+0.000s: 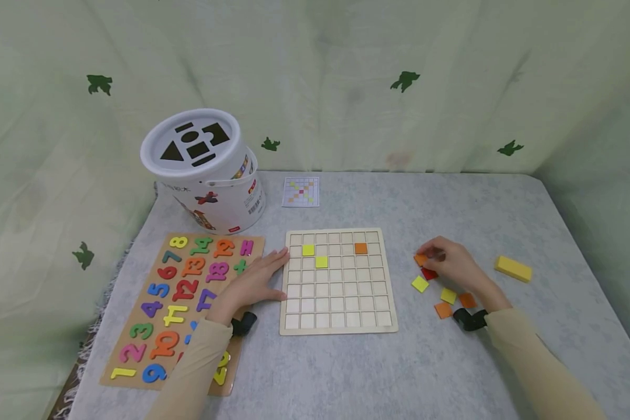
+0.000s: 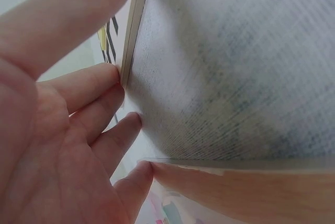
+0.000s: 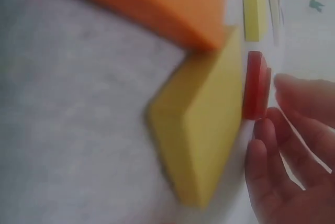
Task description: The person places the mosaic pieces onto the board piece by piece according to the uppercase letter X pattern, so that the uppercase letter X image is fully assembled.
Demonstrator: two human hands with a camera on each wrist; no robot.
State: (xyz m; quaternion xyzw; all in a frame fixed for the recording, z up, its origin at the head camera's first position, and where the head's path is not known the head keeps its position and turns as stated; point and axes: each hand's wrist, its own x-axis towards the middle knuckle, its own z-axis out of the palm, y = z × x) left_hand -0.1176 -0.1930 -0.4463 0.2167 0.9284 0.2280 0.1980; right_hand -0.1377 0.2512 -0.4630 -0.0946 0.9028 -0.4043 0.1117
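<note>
While cloth (image 1: 320, 87) backs grey table (image 1: 346, 373), left fingers (image 1: 273, 261) extend; right fingers (image 1: 434, 244) seemingly pinch an orange tile (image 1: 420, 260).

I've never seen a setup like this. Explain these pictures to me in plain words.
There's no machine, just a person's left hand and right hand, both bare. The wide picture comes from a head-worn camera; the close-ups come from one camera on each wrist. On the table are a grid board holding two yellow squares and one orange square, a board of coloured numbers, a pattern card, a yellow block, loose tiles and a white bucket. The left hand holds nothing; its fingers touch the grid board's edge. The right hand's fingers seem to pinch an orange tile, close to a red tile.
</note>
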